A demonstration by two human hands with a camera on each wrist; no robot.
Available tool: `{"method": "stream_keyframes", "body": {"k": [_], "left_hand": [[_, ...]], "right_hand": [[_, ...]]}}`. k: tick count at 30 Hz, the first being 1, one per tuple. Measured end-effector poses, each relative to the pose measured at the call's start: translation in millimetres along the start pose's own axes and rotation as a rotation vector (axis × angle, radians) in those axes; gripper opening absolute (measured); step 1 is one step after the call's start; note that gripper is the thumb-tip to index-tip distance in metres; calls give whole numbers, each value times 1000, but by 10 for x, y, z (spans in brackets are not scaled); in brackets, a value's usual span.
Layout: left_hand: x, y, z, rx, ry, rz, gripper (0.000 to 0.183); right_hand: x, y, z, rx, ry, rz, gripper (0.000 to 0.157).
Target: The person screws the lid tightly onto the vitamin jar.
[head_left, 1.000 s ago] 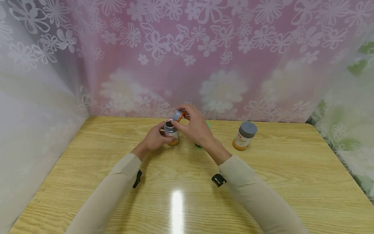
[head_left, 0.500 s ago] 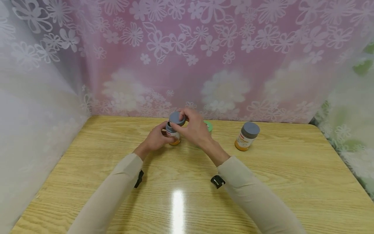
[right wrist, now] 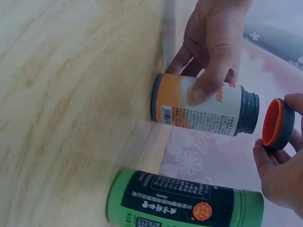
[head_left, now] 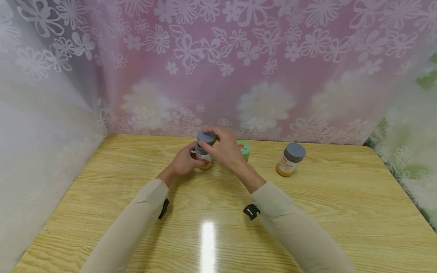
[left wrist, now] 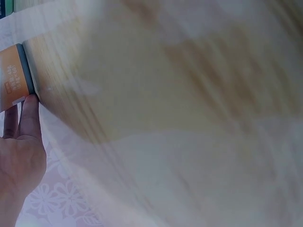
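Observation:
My left hand [head_left: 184, 161] grips a supplement jar [head_left: 204, 161] with a white and orange label, fingers and thumb round its body. It stands upright on the table. Above its threaded mouth my right hand [head_left: 226, 148] pinches the grey screw lid [head_left: 206, 137] by the rim. From the right wrist view, a small gap separates the lid [right wrist: 285, 124], with its orange inside, from the jar's neck [right wrist: 248, 112]. Only the jar's orange lower part [left wrist: 10, 78] and some fingers of the left hand [left wrist: 22, 156] appear in the left wrist view.
Just right of the jar stands a green canister [head_left: 244, 151], partly hidden behind the right hand. Farther right is a second, lidded jar [head_left: 289, 161] of the same kind. A floral curtain [head_left: 266, 94] hangs along the back edge of the wooden table [head_left: 307, 212].
A second ago the lid was tilted on edge with its orange inside showing. My right hand has turned it level over the jar's mouth, while the left hand keeps its grip.

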State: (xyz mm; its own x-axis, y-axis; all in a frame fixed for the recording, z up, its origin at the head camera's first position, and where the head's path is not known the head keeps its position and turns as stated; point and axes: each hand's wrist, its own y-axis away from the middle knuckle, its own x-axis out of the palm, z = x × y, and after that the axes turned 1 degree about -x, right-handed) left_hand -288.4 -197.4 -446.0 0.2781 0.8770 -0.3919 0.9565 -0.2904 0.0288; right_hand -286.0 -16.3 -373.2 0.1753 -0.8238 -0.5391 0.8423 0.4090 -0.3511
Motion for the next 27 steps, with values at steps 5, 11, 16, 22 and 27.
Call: {"method": "stream_keyframes", "body": {"k": [5, 11, 16, 22, 27], "left_hand": [[-3, 6, 3, -6, -1, 3, 66], [2, 11, 7, 1, 8, 3, 69], [12, 2, 33, 4, 6, -8, 69], [12, 1, 38, 11, 4, -5, 65], [11, 12, 27, 0, 16, -9, 64]], "right_hand": [[57, 5, -34, 25, -26, 14, 34], [117, 25, -55, 35, -42, 35, 34], [141, 40, -70, 52, -38, 34, 34], [169, 46, -102, 74, -45, 39, 34], [189, 48, -128, 70, -43, 36, 35]]}}
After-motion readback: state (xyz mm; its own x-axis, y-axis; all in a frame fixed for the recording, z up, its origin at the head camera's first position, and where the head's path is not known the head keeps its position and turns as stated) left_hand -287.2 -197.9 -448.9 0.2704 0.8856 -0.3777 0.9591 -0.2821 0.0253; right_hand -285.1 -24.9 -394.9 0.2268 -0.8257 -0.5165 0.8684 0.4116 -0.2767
